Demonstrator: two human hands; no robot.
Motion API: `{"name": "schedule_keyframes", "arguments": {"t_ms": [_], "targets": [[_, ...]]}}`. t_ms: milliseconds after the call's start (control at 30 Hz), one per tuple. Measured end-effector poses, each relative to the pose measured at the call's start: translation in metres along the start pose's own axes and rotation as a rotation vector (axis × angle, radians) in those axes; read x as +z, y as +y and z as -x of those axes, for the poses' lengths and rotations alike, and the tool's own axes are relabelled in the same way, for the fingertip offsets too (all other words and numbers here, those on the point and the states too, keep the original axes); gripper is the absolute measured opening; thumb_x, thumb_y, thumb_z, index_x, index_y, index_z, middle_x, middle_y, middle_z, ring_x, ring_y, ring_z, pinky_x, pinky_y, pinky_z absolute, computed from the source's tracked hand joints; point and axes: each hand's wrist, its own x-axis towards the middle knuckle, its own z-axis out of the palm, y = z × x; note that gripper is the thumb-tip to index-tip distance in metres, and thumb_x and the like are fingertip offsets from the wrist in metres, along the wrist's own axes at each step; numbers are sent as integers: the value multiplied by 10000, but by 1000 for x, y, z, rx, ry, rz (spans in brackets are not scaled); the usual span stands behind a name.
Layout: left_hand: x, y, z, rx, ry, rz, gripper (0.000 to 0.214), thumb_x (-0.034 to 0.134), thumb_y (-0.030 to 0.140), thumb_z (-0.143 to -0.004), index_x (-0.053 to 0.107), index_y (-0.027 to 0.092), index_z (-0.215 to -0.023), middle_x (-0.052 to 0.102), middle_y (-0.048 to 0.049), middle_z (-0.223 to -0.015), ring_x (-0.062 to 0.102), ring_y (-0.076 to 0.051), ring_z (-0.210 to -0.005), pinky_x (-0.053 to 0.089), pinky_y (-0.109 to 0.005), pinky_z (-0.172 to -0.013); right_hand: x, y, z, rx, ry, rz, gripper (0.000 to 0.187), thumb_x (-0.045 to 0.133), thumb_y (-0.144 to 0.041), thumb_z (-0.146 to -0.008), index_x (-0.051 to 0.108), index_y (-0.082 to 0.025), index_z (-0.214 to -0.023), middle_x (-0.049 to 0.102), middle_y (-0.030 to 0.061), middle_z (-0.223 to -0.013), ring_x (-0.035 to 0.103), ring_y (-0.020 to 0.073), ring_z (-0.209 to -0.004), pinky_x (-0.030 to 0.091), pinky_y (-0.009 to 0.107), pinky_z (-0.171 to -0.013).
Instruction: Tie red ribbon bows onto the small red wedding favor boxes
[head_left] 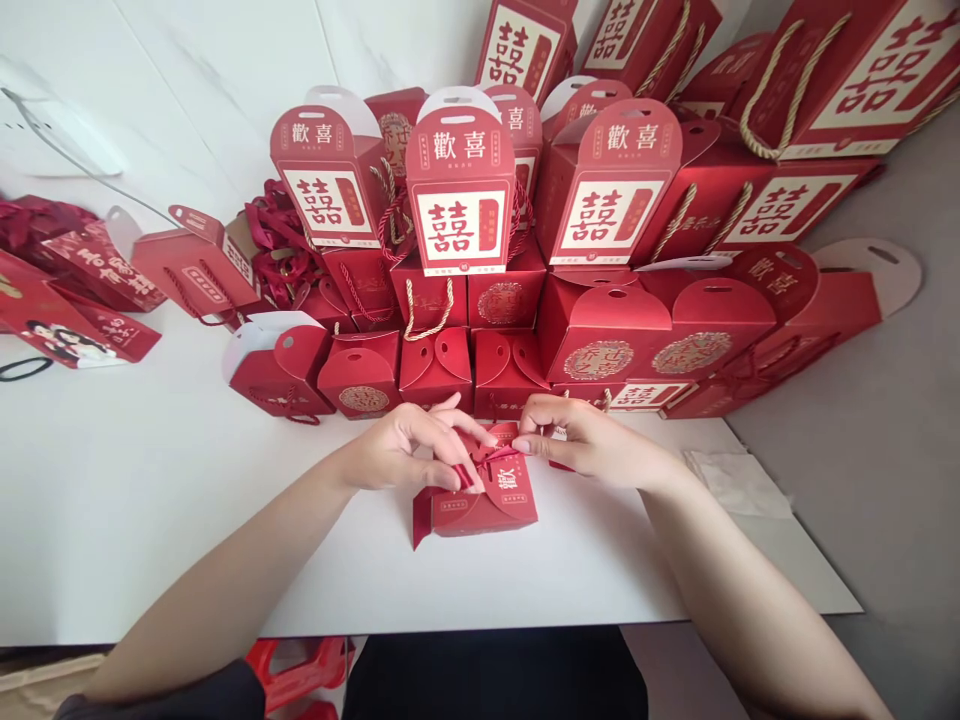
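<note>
A small red gift box [486, 512] with pale lettering and curved top flaps sits on the white table, close to its front edge. Across its top runs a dark red ribbon [504, 453]. My left hand [420, 445] is over the box's left side, its fingers curled round part of the ribbon, which shows again below them and hangs down at the box's left. On the right, my right hand [574, 438] pinches the ribbon between thumb and forefinger at the box's top. Both hands partly hide the flaps.
Stacked red gift boxes [465, 190] with rope handles line the back of the table [187, 540]. Bundled red ribbons [281, 225] lie behind them at left. A clear plastic bag [739, 482] lies at right by the grey wall; a red stool [300, 670] stands below.
</note>
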Motion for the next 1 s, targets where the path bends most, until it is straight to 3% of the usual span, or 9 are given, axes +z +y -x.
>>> {"name": "schedule_keyframes", "arguments": {"t_ms": [133,300,400,533,600,733,833,1000], "targets": [[7,-8,-3,-44,160,34,220,791,414,-736,762,215,-648,733,-40,-667,664,-194,-893,136,-494,-1203,1,1,0,24,-6,-40,320,546,-437,-943,515,-184,-750,501,-13,-740,454,108,-636,374,251,-612],[8,-18,-8,-74,204,100,199,793,341,-742,752,186,-624,693,-28,-630,642,-162,-820,191,-464,-1197,1,4,-2,69,-73,-169,398,563,-519,-914,505,-181,-713,432,-45,-639,392,87,-550,312,233,-524],[-1,-14,-5,-77,146,118,173,781,309,-751,752,175,-646,714,-66,-725,639,-199,-922,335,-449,-1122,-2,7,-2,69,-127,-246,452,564,-554,-902,506,-171,-668,425,-49,-592,354,79,-521,288,232,-498],[-27,11,12,-94,-3,24,149,722,299,-794,742,152,-777,672,-127,-1089,628,-219,-966,487,-368,-934,-5,5,0,98,-186,-309,491,533,-577,-913,514,-161,-654,477,-38,-583,347,70,-493,282,234,-483],[-38,23,21,-147,-41,-31,250,648,362,-852,709,139,-758,674,-121,-1001,633,-195,-853,509,-322,-825,-3,0,1,131,-176,-293,519,468,-592,-938,476,-171,-636,482,-34,-572,348,74,-481,276,238,-475],[-35,31,28,-407,-41,-141,439,527,486,-917,669,149,-674,578,-26,-512,564,-136,-512,439,-231,-513,7,-12,3,88,-36,-139,475,523,-549,-926,482,-176,-636,422,-44,-585,367,88,-536,270,238,-508],[-19,29,24,-573,-35,-230,367,617,502,-856,724,165,-759,568,11,-501,495,-95,-398,349,-199,-389,11,-17,4,40,-4,-58,385,563,-488,-920,556,-176,-693,451,-38,-620,372,95,-573,285,238,-530],[-19,25,21,-474,-98,-179,400,552,461,-917,759,148,-777,654,-34,-580,542,-105,-492,398,-206,-487,1,-19,7,28,-15,-30,364,512,-460,-952,528,-188,-712,458,-40,-622,405,95,-562,328,234,-555]]}}
